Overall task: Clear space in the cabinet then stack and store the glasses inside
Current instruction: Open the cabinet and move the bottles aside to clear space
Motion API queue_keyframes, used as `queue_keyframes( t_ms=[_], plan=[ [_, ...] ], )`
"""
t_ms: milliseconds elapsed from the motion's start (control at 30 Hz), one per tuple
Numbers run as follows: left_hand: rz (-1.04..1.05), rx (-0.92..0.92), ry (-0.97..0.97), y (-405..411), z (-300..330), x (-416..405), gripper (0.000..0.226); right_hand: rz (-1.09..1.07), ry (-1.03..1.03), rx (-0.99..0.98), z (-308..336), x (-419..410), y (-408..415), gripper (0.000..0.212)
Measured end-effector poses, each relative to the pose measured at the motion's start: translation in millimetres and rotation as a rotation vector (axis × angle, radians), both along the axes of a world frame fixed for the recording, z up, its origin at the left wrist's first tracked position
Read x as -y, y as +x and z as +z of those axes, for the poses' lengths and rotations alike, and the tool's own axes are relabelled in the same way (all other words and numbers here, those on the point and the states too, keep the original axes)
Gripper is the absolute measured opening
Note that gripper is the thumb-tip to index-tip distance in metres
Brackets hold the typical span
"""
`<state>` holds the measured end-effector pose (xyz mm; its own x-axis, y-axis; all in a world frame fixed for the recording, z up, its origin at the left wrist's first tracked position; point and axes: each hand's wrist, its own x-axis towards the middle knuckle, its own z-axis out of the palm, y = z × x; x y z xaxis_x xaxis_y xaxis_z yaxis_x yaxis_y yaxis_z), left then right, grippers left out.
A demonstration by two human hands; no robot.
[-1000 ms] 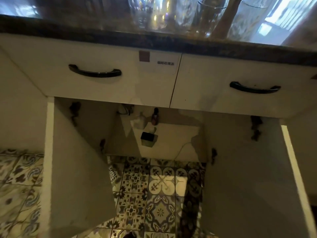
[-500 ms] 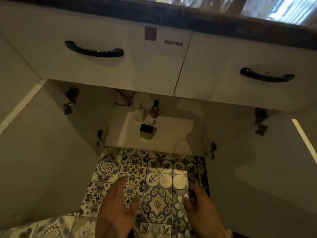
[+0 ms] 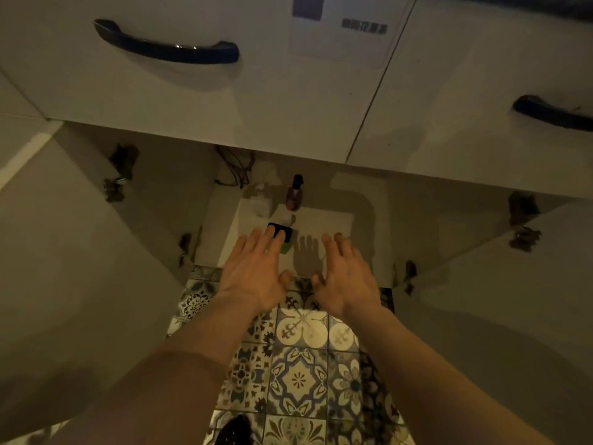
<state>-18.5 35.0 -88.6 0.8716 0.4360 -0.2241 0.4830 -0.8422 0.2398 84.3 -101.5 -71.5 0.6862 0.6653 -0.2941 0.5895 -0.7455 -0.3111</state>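
Observation:
The low cabinet stands with both doors swung wide, its pale floor (image 3: 324, 223) dimly lit. Inside sit a small green box with a black top (image 3: 282, 237), a clear bottle (image 3: 261, 200) and a brown bottle with a dark cap (image 3: 295, 194). My left hand (image 3: 253, 271) reaches in, fingers spread, its fingertips over the box's top. My right hand (image 3: 345, 274) is stretched out beside it with fingers apart, holding nothing. No glasses are in view.
The open left door (image 3: 80, 268) and right door (image 3: 500, 300) flank my arms. Two drawers with dark handles (image 3: 167, 46) (image 3: 552, 112) hang above the opening. Cables (image 3: 236, 165) lie at the cabinet's back. Patterned floor tiles (image 3: 298, 380) run below.
My view has dropped lower and closer; the countertop and glasses have left the frame. Both hands have come up from the bottom edge and reached forward into the cabinet, the left one arriving over the box.

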Motion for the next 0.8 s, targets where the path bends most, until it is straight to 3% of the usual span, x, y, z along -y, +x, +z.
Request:
queue_keyframes(
  t_ms=[367, 800],
  plan=[
    [-0.014, -0.018, -0.019, -9.4, -99.4, -33.8, 0.081, -0.002, -0.021, -0.05, -90.6, -28.8, 2.9, 0.074],
    [0.054, -0.038, 0.021, 62.0, -269.1, -62.8, 0.087, -0.002, 0.043, -0.147, -271.4, -51.8, 74.7, 0.078]
  ],
)
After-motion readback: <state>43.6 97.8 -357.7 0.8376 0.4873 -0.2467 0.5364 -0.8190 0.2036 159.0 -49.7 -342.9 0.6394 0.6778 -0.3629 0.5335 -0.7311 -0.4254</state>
